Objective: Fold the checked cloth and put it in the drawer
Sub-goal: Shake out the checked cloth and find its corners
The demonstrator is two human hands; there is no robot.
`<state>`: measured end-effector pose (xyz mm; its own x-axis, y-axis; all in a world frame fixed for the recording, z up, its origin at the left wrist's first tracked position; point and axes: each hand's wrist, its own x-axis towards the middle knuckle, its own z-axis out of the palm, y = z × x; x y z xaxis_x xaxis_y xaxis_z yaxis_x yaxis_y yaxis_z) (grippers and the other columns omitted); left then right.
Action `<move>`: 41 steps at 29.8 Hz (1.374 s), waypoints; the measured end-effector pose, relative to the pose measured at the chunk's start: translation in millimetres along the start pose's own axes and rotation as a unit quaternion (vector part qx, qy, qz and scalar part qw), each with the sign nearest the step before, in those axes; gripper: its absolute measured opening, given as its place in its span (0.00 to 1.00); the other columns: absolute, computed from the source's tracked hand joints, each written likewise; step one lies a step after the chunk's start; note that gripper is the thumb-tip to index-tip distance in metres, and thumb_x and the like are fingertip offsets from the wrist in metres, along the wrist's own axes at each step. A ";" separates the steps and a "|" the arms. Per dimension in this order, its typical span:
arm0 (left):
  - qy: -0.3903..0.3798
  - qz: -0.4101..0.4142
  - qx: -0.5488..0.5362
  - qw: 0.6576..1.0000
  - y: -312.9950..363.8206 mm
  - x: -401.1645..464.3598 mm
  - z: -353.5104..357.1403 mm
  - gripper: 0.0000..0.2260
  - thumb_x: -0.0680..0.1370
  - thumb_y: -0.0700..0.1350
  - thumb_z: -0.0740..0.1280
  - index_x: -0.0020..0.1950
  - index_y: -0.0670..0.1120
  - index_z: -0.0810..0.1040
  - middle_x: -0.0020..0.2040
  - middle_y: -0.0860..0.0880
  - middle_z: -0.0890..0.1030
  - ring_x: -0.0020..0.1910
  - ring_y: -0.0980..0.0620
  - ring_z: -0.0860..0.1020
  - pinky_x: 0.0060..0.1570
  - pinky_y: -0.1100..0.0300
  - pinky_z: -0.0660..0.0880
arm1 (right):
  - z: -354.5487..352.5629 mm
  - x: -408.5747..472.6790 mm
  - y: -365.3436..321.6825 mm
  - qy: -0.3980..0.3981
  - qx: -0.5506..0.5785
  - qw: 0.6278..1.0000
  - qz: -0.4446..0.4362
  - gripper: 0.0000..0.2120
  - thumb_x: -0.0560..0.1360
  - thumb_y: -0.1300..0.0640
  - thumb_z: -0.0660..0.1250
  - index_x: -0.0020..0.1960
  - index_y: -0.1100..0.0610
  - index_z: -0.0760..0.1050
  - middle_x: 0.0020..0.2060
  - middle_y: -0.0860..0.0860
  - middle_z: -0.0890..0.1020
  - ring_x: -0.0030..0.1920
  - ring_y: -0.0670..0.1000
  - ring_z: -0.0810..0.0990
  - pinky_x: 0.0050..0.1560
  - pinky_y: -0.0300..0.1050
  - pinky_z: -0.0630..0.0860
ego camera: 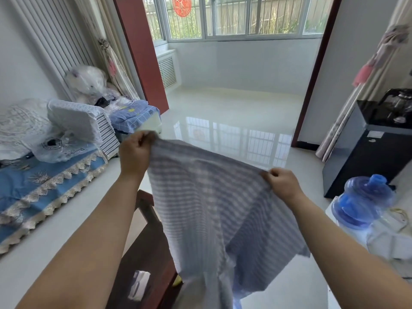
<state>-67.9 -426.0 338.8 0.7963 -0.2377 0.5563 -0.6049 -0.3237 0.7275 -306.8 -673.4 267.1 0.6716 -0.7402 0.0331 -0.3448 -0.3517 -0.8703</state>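
The checked cloth [207,204], blue-grey with pale lines, hangs spread out in the air in front of me. My left hand [134,153] pinches its upper left corner, held higher. My right hand [282,184] pinches the upper right corner, lower and nearer. The cloth's lower part droops in loose folds over a dark red wooden piece of furniture [145,248] below it. No drawer can be made out.
A low bench with a blue lace-edged cover [38,192] and bundled bedding runs along the left. A black water dispenser cabinet [365,157] and a blue water jug [363,201] stand at the right. Glossy white floor [231,121] stretches ahead to a windowed balcony.
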 end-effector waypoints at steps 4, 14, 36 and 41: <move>0.015 -0.141 0.071 0.987 -56.4 -19.1 -4.4 0.13 0.79 0.49 0.66 0.54 0.42 0.83 0.47 0.37 0.83 0.45 0.40 0.80 0.39 0.58 0.65 | -6.0 -0.5 -62.9 -0.035 -0.027 0.994 -0.105 0.16 0.78 0.51 0.64 0.37 0.60 0.72 0.30 0.51 0.72 0.30 0.48 0.68 0.32 0.41 0.65; 0.091 -0.275 -0.248 0.924 -9.0 35.0 8.5 0.13 0.77 0.36 0.63 0.35 0.48 0.76 0.33 0.50 0.76 0.31 0.51 0.76 0.29 0.61 0.77 | -26.2 -3.4 -61.4 -0.094 -0.199 0.969 -0.110 0.19 0.78 0.48 0.63 0.31 0.53 0.68 0.28 0.48 0.73 0.31 0.49 0.71 0.31 0.43 0.64; -0.238 -0.189 -0.281 0.911 2.4 14.8 18.4 0.07 0.80 0.39 0.62 0.46 0.43 0.79 0.35 0.55 0.84 0.35 0.59 0.80 0.39 0.66 0.79 | -97.7 14.2 -6.8 -0.098 -0.110 0.988 -0.057 0.17 0.73 0.53 0.72 0.34 0.66 0.76 0.25 0.51 0.71 0.28 0.48 0.67 0.32 0.41 0.66; -0.253 -0.229 -0.302 0.890 -6.2 15.4 13.9 0.06 0.79 0.39 0.63 0.49 0.40 0.79 0.37 0.52 0.85 0.36 0.57 0.82 0.38 0.64 0.80 | -90.0 15.9 -3.6 -0.110 -0.106 0.987 -0.040 0.15 0.73 0.52 0.71 0.36 0.63 0.79 0.25 0.49 0.74 0.28 0.47 0.70 0.33 0.41 0.68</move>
<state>-51.7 -440.4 337.3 0.7695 -0.6386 0.0048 0.0116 0.0216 0.9997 -353.9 -735.5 314.9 0.8204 -0.5711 -0.0296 -0.3985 -0.5338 -0.7458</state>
